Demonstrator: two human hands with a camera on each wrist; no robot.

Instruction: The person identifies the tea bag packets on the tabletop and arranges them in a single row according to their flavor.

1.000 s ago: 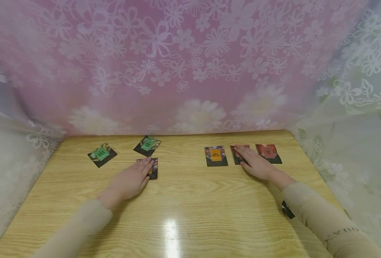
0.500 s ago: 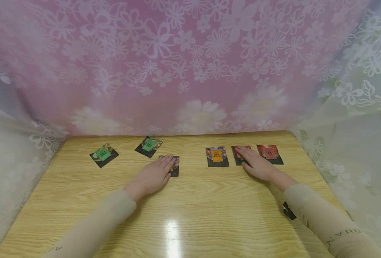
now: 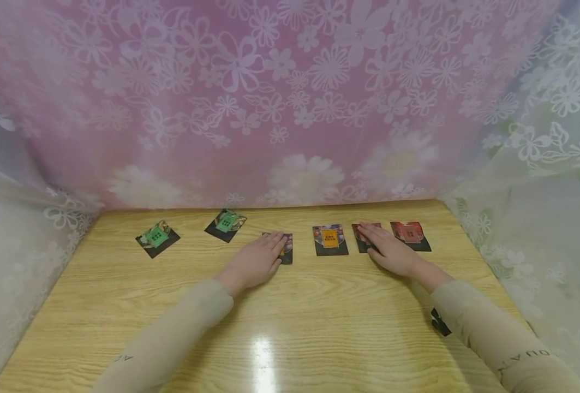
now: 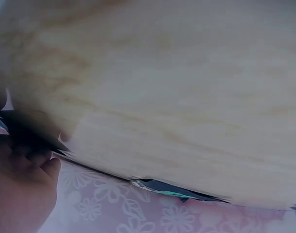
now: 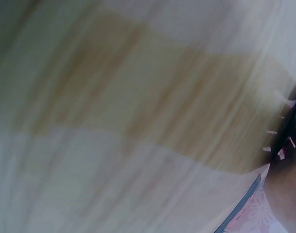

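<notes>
My left hand (image 3: 256, 260) lies with straight fingers on a small black packet with an orange label (image 3: 287, 255), covering most of it. To its right, a matching orange-labelled packet (image 3: 330, 239) lies flat on the wooden table (image 3: 319, 316). My right hand (image 3: 390, 250) rests with extended fingers on a red-and-black packet (image 3: 360, 244), partly hidden beneath it. Just right of those fingers is another red packet (image 3: 411, 235). In the left wrist view the packet under the left hand (image 4: 24, 184) shows as a dark edge at the fingers.
Two green-labelled packets lie at the back left, one tilted packet (image 3: 157, 238) farther out and another packet (image 3: 226, 224) nearer the middle. A black item (image 3: 439, 322) is partly hidden by the right sleeve. A floral curtain (image 3: 290, 109) borders the table's back edge.
My left hand has slid the orange-labelled packet to the right across the table, toward the matching one. My right hand has stayed on the red packet.
</notes>
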